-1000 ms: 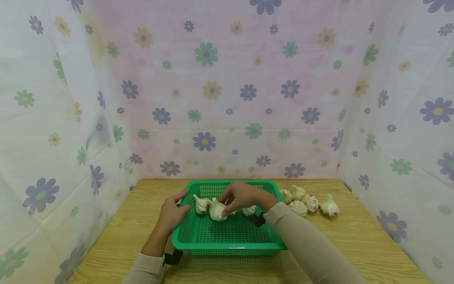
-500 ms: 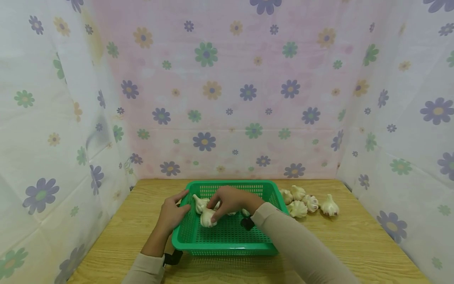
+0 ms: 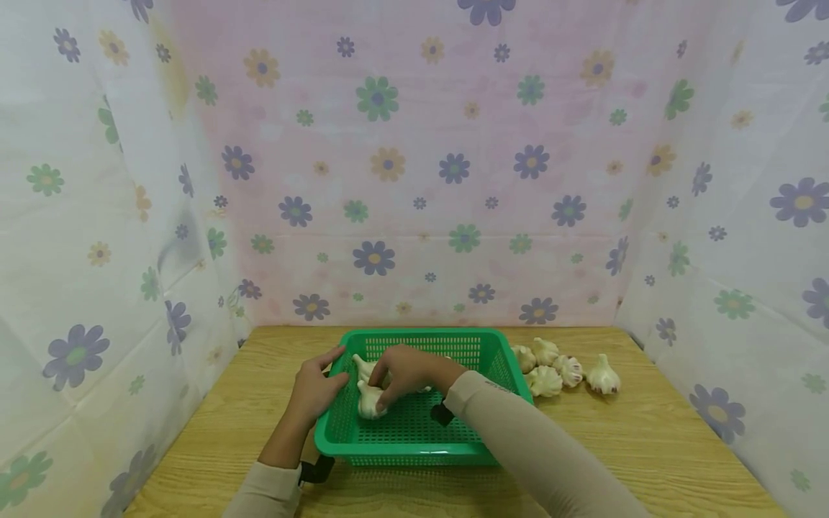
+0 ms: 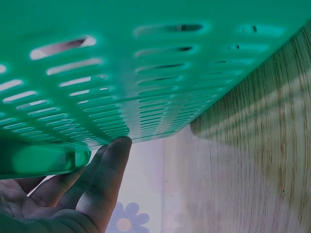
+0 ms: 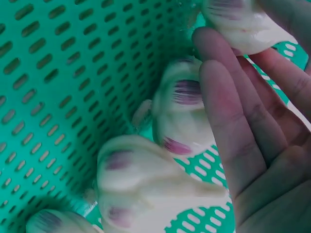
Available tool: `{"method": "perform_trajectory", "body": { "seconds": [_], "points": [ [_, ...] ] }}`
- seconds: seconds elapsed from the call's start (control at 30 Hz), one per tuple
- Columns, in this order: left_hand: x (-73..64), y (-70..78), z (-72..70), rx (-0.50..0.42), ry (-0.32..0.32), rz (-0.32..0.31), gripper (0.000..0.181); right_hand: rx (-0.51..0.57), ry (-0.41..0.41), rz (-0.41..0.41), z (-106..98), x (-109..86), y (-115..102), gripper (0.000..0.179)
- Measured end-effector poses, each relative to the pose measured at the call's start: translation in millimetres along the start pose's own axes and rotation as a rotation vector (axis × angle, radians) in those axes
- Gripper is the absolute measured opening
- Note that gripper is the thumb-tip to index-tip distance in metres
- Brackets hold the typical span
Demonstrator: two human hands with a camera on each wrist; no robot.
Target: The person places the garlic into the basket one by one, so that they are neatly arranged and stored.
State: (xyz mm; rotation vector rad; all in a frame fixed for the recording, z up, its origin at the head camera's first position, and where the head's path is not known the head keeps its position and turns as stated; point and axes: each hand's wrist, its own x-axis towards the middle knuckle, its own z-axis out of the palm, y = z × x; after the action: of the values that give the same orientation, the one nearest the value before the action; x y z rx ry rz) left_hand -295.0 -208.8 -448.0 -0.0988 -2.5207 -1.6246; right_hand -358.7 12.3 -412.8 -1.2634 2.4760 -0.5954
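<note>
A green plastic basket (image 3: 421, 450) with slotted walls sits on the table. My left hand (image 3: 314, 388) grips its left rim; in the left wrist view the fingers (image 4: 108, 179) come up against the wall's outside, under the rim. Inside the basket, my right hand (image 3: 408, 370) pinches a garlic bulb (image 3: 370, 401) between thumb and fingers, low near the left wall. Another garlic bulb (image 3: 364, 367) lies just behind it. The right wrist view shows the held bulb at the top, and several purple-streaked bulbs (image 5: 129, 170) lined along the wall, partly hidden by fingers in the head view.
To the right of the basket, several garlic bulbs (image 3: 544, 381) lie in a cluster, with a single bulb (image 3: 603, 375) a little apart. The wooden table (image 3: 648, 446) is enclosed by flowered cloth (image 3: 421, 216) at the back and both sides.
My right hand has moved the garlic bulb left and toward me, lower in the basket's left part. The left hand stays on the rim.
</note>
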Motion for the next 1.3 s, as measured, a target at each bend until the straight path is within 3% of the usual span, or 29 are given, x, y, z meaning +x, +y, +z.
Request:
{"method": "perform_trajectory", "body": {
  "seconds": [0.27,1.3],
  "points": [
    [0.7,1.3,0.2,-0.004,-0.006,-0.008,0.061,-0.084,0.010,0.021,9,6.0,0,0.034],
    [2.5,-1.2,0.2,0.026,0.014,0.005,0.061,-0.104,0.060,0.053,11,6.6,-6,0.033]
  ]
}}
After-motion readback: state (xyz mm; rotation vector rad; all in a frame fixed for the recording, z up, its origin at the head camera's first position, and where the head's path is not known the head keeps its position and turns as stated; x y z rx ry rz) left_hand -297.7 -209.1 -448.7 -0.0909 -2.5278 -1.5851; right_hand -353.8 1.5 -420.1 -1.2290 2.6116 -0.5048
